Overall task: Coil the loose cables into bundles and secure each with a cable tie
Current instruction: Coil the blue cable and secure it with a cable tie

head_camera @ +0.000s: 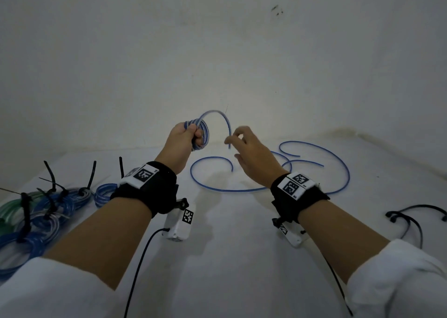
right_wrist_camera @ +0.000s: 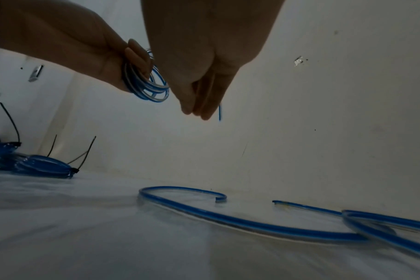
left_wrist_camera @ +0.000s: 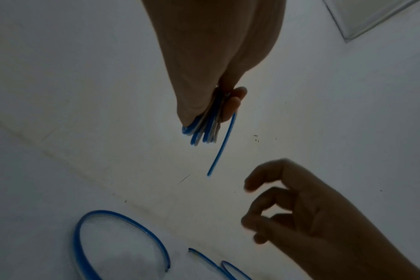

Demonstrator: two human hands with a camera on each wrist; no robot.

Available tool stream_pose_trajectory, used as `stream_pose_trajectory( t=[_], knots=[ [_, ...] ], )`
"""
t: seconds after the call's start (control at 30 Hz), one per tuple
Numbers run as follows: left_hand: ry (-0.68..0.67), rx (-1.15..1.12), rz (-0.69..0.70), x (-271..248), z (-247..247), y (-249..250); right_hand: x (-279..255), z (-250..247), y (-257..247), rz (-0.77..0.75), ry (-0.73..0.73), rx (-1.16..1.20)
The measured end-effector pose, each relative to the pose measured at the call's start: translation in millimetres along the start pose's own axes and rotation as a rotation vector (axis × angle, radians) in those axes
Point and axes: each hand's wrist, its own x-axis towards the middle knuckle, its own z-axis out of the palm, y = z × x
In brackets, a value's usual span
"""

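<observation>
My left hand is raised above the table and grips a small coil of blue cable. The coil's free tail arcs over to the right and hangs down. My right hand hovers just beside the tail's end with its fingers loosely curled and holds nothing. The left wrist view shows the coil, the tail and my right hand, which is apart from the tail. The right wrist view has the coil at the left and the tail's tip next to my fingers.
Loose blue cables curl on the white table below my hands. Several tied blue and green bundles with black ties sticking up lie at the left. Spare black cable ties lie at the right. A white wall stands close behind.
</observation>
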Motion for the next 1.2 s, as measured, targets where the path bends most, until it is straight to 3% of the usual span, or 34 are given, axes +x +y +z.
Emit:
stream_pose_trajectory(
  t=[0.1, 0.27, 0.43, 0.73, 1.07, 1.2],
  knots=[
    [-0.078, 0.064, -0.052, -1.3, -2.8, -0.4, 7.8, 0.1, 4.1, -0.011, 0.091, -0.098],
    [-0.165, -0.014, -0.135, -3.2, -5.4, 2.2, 7.5, 4.6, 15.8, 0.011, -0.085, -0.017],
    [-0.116, -0.097, -0.114, -0.9, -6.2, 5.4, 0.1, 2.6, 13.1, 0.022, -0.161, 0.063],
    [-0.066, -0.124, -0.014, -3.5, -10.1, -10.9, 5.0, -0.6, -0.7, -0.025, 0.061, 0.111],
    [-0.109, -0.161, 0.001, -9.1, 10.8, -17.5, 15.2, 14.5, -17.1, 0.090, -0.133, 0.170],
    [-0.134, -0.041, 0.039, -8.8, 11.0, -23.2, 16.3, 10.0, -22.4, 0.072, -0.211, 0.223]
  ],
)
